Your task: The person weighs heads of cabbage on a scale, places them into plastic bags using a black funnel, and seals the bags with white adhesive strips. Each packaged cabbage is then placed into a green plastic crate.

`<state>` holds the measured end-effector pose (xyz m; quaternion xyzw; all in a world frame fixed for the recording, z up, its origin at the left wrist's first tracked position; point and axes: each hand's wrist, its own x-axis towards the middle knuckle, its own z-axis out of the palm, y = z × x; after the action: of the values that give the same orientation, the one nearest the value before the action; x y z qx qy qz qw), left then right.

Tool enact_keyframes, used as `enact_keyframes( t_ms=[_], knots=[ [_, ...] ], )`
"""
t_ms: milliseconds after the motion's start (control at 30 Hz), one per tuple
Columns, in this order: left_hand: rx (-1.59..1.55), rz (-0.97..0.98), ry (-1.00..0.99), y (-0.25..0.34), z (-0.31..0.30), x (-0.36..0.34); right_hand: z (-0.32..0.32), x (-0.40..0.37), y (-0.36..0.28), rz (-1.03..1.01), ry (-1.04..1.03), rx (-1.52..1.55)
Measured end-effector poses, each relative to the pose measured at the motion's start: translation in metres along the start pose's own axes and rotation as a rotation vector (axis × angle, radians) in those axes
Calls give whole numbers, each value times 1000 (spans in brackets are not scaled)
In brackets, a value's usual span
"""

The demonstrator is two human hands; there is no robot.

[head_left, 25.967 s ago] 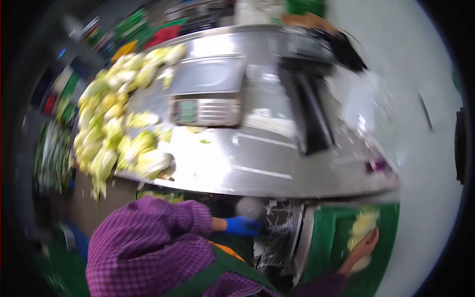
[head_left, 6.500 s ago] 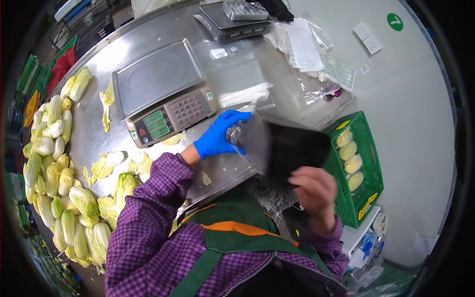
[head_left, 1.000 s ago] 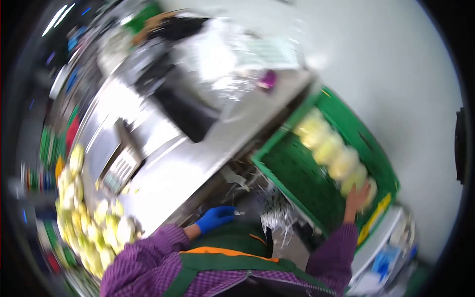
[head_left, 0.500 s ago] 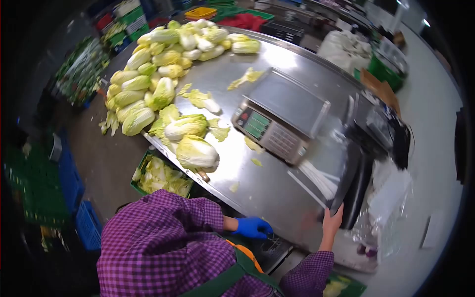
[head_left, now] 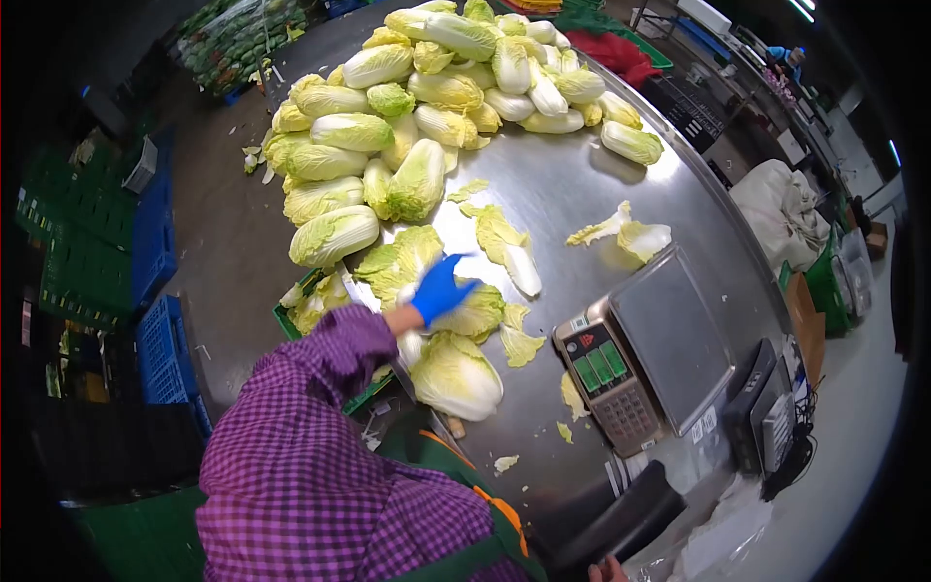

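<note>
Over the near cabbages, my left hand point(head_left: 441, 293) in a blue glove reaches out with its fingers stretched and apart, a little blurred. Beneath and beside it lie a leafy Chinese cabbage point(head_left: 471, 315) and loose outer leaves point(head_left: 522, 338). Closer to me is a rounder Chinese cabbage point(head_left: 456, 376), its pale base facing the table edge. Only the bare fingertips of my right hand point(head_left: 608, 569) show at the bottom of the view. They are closed at the lower edge of a black, curved sheet-like thing point(head_left: 628, 514); the rest of that hand is out of frame.
A heap of Chinese cabbages point(head_left: 441, 89) covers the far left of the steel table point(head_left: 572, 194). A scale point(head_left: 669, 339) stands at right, beside a black device point(head_left: 761, 412) and clear plastic point(head_left: 713, 538). Below the left edge sits a green crate point(head_left: 289, 320) with leaves.
My left hand has moved from the table's near edge to above the cabbages. The view has turned left, so my right hand is mostly out of frame.
</note>
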<state>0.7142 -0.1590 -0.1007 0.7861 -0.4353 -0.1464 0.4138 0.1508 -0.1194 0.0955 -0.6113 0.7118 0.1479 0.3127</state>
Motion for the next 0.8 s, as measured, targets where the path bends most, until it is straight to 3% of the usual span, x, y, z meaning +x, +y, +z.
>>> enact_keyframes(
  t_ms=[33,67,100,167,200,267,433,500,533,600,633,700,767,800],
  knots=[
    [192,-14,93,-16,-21,37,0,7,-11,5,-2,-8],
    [522,222,373,-51,-33,75,2,19,-22,-69,53,30],
    [563,89,457,-71,-48,110,5,31,-33,-145,107,68],
    [605,-324,352,-92,-76,159,11,53,-60,-258,153,62],
    [605,-332,346,-97,-80,173,13,61,-76,-255,147,55],
    [422,-458,228,-103,-81,194,15,73,-107,-482,165,42],
    [404,-352,293,-85,-52,187,24,94,-151,-549,65,-13],
    [45,-352,370,-91,-45,182,26,98,-156,-597,51,-5],
    [45,-357,378,-85,-45,177,26,103,-160,-606,49,-10],
    [-1185,-606,-89,-56,-53,161,32,118,-173,-556,69,208],
    [-1264,-574,-158,-35,-51,147,36,123,-180,-523,75,316],
    [-1393,-535,-288,15,-42,118,39,137,-222,-501,-9,827],
    [-1450,-467,-406,57,-21,90,43,148,-273,-680,-255,1321],
    [-1456,-406,-463,71,-11,76,46,151,-301,-684,-257,1317]
  ],
)
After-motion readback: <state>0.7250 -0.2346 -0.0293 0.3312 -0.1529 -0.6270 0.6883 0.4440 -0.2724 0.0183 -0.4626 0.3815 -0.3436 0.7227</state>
